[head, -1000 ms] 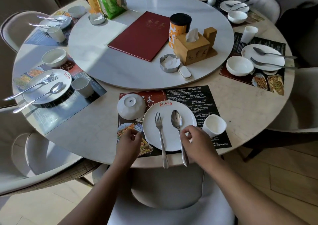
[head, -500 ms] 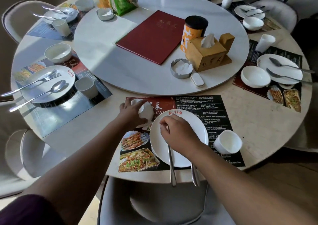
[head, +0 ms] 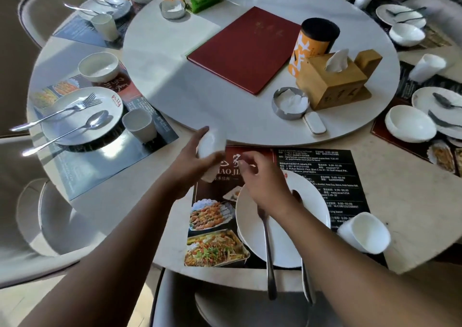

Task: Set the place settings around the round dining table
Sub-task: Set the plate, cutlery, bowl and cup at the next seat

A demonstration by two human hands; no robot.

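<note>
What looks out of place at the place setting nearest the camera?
The white bowl is not standing on its mat: the left hand grips it, apparently tipped, by the turntable edge. The neighbouring bowl sits upright beside its plate.

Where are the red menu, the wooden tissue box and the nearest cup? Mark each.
red menu (head: 246, 49): head view, middle of its cover.
wooden tissue box (head: 335, 91): head view, its lit side face.
nearest cup (head: 363, 233): head view, its white outer wall.
</note>
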